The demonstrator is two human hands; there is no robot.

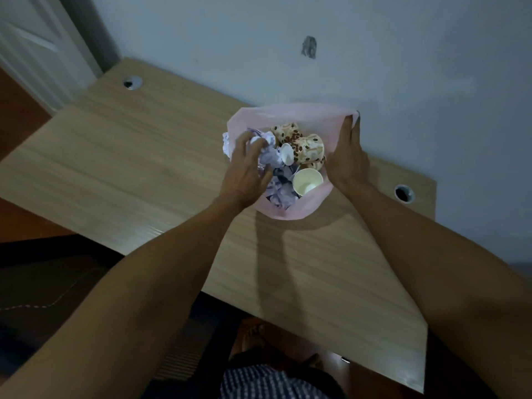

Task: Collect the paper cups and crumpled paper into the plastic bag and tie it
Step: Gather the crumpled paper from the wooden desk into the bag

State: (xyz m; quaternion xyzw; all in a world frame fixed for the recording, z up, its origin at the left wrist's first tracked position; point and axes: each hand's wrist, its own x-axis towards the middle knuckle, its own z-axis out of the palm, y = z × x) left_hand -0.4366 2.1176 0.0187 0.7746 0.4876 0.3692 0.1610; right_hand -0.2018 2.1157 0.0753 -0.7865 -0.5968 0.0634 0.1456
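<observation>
A pink plastic bag (290,113) stands open on the wooden desk (121,165) near the wall. Inside it lie several paper cups (309,149) printed with coffee beans, one white-lined cup (306,181) facing up, and crumpled white paper (276,185). My left hand (247,171) reaches into the bag's left side with its fingers curled around a ball of crumpled paper (260,141). My right hand (348,156) lies along the bag's right rim with straight fingers, its fingertips at the rim's far corner.
The desk stands against a pale wall. Two round cable holes are in the desktop, one at the far left (132,82) and one at the right (404,193). A dark chair (57,298) stands below the desk's near edge at the left.
</observation>
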